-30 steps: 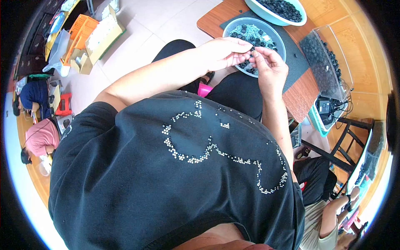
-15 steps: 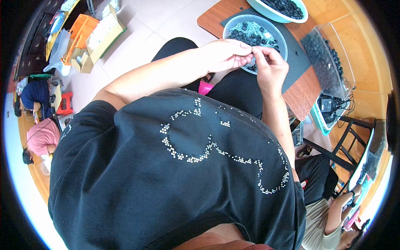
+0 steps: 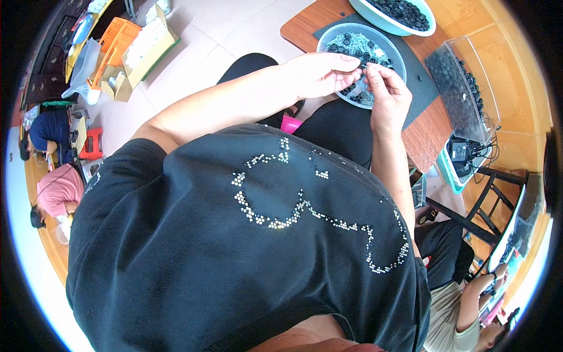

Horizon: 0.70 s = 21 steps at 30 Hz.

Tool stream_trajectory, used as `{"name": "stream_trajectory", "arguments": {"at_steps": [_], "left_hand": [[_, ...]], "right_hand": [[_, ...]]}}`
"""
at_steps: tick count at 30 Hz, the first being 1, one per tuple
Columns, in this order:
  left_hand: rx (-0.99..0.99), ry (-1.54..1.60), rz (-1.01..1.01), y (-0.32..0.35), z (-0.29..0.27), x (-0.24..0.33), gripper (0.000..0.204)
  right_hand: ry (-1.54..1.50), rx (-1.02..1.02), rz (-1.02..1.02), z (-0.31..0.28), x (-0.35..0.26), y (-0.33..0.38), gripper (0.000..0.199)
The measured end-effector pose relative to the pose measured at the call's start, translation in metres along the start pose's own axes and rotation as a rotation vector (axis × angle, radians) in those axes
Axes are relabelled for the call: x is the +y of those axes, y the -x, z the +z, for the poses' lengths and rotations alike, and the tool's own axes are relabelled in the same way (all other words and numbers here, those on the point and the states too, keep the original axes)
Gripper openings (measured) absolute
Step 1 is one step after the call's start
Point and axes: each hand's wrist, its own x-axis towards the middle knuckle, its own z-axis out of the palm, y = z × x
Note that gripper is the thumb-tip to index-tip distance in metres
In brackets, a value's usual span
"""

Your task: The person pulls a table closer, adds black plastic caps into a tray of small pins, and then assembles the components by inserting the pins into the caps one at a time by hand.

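And there they go: since half a second ago my fingertips have come apart, the right ones sliding off a touch to the right, so a narrow gap shows where they met. Head view, the only one: my left hand (image 3: 325, 73) reaches in from the left, thumb laid forward over curled fingers; my right hand (image 3: 388, 95) comes up from below, thumb and forefinger drawn together at the tips. Both are nearly closed, but whatever sits in either pinch is too small for me to tell. Right beneath them, upper right of the frame, is the clear round tub (image 3: 401, 58), with small black pieces (image 3: 347, 38) scattered over thin pale strands (image 3: 365, 44). It's standing on a dark mat (image 3: 417, 108) on the brown counter (image 3: 431, 138). Just above it, at the top edge, a pale blue basin (image 3: 384, 23) carries a heap of similar black pieces, and to the right a clear box (image 3: 469, 126) holds more. Over in the upper left, an orange crate (image 3: 120, 36) stands beside a cardboard box (image 3: 152, 56); lower right, a co-worker in a beige top (image 3: 446, 320) is seated.
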Motion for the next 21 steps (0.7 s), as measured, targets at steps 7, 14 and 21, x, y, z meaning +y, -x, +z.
{"name": "stream_trajectory", "arguments": {"at_steps": [7,14,21], "left_hand": [[-0.072,-0.102,0.008,-0.004,-0.006,-0.002,0.014],[-0.051,-0.083,-0.001,-0.006,-0.002,-0.003,0.016],[0.012,-0.234,-0.091,-0.008,0.016,-0.004,0.022]], "right_hand": [[-0.027,-0.007,-0.01,0.0,0.004,0.001,0.01],[0.064,0.008,-0.108,0.002,0.006,-0.002,0.011],[0.143,0.034,-0.197,-0.01,0.012,-0.007,0.013]]}}
